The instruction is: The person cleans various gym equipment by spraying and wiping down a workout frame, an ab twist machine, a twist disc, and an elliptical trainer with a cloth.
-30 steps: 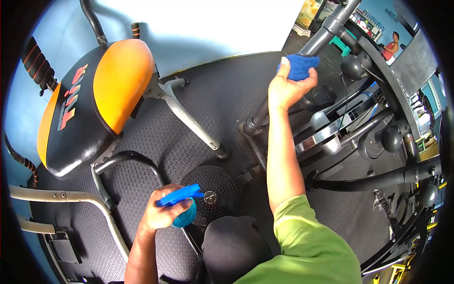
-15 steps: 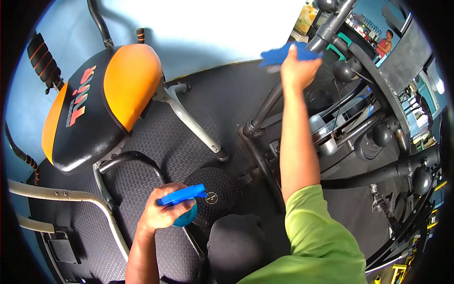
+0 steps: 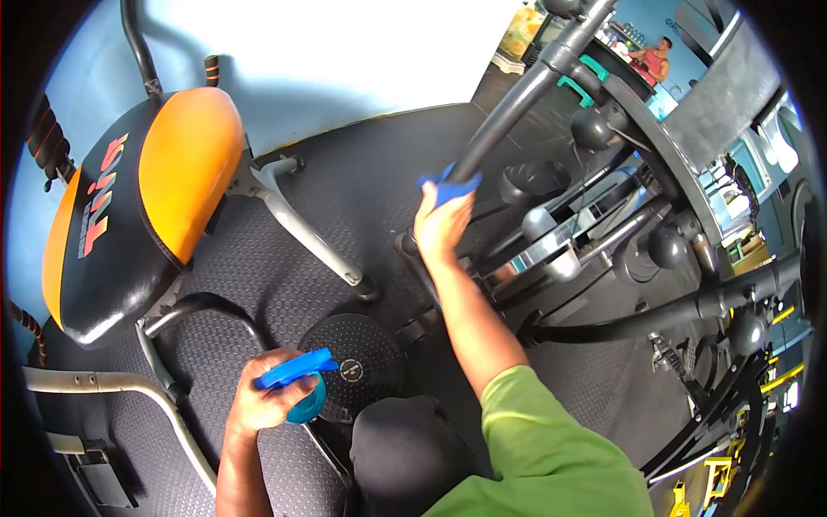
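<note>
Your right hand (image 3: 444, 224) moved lower, holding cloth (image 3: 453, 191) against black pole (image 3: 517, 96); left hand (image 3: 265, 398) grips spray bottle (image 3: 297, 369); remaining wiping unclear.

the grip of the left hand (image 3: 269, 398) is closed around a spray bottle (image 3: 295, 369), which has a blue head and a teal body and is seen just beside a round black disc (image 3: 366, 345) lying on the textured floor (image 3: 379, 164). the right hand (image 3: 444, 226), its arm coming out from a green sleeve (image 3: 543, 422), holds a blue cloth (image 3: 453, 191) against a slanted black tube (image 3: 512, 99), and the cloth shows at both sides of it. at the left stands an orange and black padded seat (image 3: 191, 164), while far away, at upper right, is a person (image 3: 653, 64) in a red top.
</note>
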